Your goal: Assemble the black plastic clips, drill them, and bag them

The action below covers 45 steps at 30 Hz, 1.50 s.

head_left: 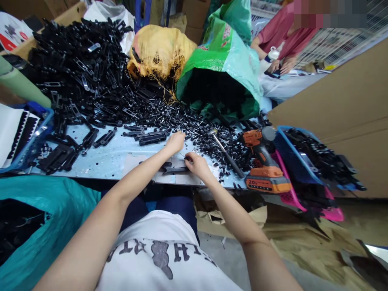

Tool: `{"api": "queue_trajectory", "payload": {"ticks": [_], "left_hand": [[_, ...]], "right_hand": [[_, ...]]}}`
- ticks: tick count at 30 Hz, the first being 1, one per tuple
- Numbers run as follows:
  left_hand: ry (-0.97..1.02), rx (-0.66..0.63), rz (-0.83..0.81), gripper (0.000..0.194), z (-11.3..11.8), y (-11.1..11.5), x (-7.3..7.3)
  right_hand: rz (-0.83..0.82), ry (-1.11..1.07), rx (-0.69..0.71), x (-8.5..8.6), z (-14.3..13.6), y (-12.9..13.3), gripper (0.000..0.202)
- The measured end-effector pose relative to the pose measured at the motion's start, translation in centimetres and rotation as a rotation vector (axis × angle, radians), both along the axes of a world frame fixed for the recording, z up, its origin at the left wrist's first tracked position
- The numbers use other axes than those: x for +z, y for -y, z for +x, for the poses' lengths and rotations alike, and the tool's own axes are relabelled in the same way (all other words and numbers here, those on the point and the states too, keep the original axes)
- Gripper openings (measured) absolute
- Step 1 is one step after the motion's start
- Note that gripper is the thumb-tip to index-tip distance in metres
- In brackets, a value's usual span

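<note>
My left hand (176, 142) reaches to the near edge of a heap of small black-headed screws (182, 117). Its fingers are curled together at the heap, and what they hold, if anything, is hidden. Closer to me, my right hand (196, 165) pinches a small black-headed screw (187, 159) whose thin shank points up and left. Just below and left of that hand, a long black plastic bracket (174, 170) lies on a flat board at the table's front edge. A row of similar black brackets (153, 137) lies left of my left hand.
A hammer (227, 155) and an orange cordless drill (263, 161) lie at the right. Behind stand an open green sack (218, 60) and a yellow mesh sack (163, 50). Black parts (81, 68) are heaped at left; a blue basket (298, 161) is at right. A co-worker's hands (281, 66) show beyond.
</note>
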State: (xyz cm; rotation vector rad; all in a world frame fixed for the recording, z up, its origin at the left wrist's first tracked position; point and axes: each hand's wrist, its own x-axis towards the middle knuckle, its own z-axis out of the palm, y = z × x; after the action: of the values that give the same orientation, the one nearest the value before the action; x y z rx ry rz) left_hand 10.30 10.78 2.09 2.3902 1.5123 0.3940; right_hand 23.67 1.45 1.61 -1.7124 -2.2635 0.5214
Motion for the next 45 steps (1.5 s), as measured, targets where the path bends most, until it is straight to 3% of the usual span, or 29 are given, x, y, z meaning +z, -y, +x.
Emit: {"api": "queue_trajectory", "payload": {"ticks": [4,7,11,14,19,22,27,31,33,36,39,42,45], "left_hand": [[0.263,0.151,0.223,0.019,-7.7,4.7,0.3],[0.38,0.303,0.35,0.019,-12.9,9.3,-0.1],[0.299,0.366,0.364,0.021,-15.6,13.3,-1.6],[0.143,0.337,0.376,0.022,-15.7,13.8,-1.7],[-0.091,0.278,0.341,0.021,-15.7,13.4,-0.2],[-0.121,0.227,0.361,0.021,-15.4,13.3,0.0],[-0.06,0.144,0.446,0.024,-14.6,13.3,-1.3],[0.089,0.234,0.39,0.025,-14.4,14.4,-1.7],[0.117,0.377,0.317,0.03,-14.0,15.4,-1.6],[-0.02,0.6,0.07,0.034,-12.2,16.8,-1.5],[-0.128,0.652,-0.187,0.036,-9.8,16.9,-1.5],[-0.119,0.693,-0.237,0.04,-9.0,16.3,-1.6],[-0.092,0.682,-0.246,0.045,-9.8,16.1,-1.8]], "right_hand": [[0.061,-0.304,0.217,0.9,0.2,0.5,0.022],[0.074,-0.31,0.314,1.6,-0.8,0.3,0.019],[0.036,-0.147,0.335,2.8,-2.7,0.1,0.012],[0.051,0.068,0.39,3.9,-4.1,0.3,0.015],[0.009,0.293,0.472,4.2,-5.4,0.4,0.021],[0.027,0.27,0.466,3.2,-4.9,0.6,0.022],[0.27,0.01,0.467,1.8,-5.0,1.3,0.028],[0.355,-0.174,0.557,1.0,-8.2,1.3,0.035],[0.33,-0.183,0.627,0.3,-10.1,1.1,0.04],[0.265,-0.17,0.679,-0.9,-11.7,0.8,0.042],[0.218,-0.21,0.653,-1.6,-12.1,0.5,0.041],[0.17,-0.241,0.6,-1.8,-12.1,0.4,0.041],[0.154,-0.244,0.57,-1.8,-12.1,0.6,0.043]]}}
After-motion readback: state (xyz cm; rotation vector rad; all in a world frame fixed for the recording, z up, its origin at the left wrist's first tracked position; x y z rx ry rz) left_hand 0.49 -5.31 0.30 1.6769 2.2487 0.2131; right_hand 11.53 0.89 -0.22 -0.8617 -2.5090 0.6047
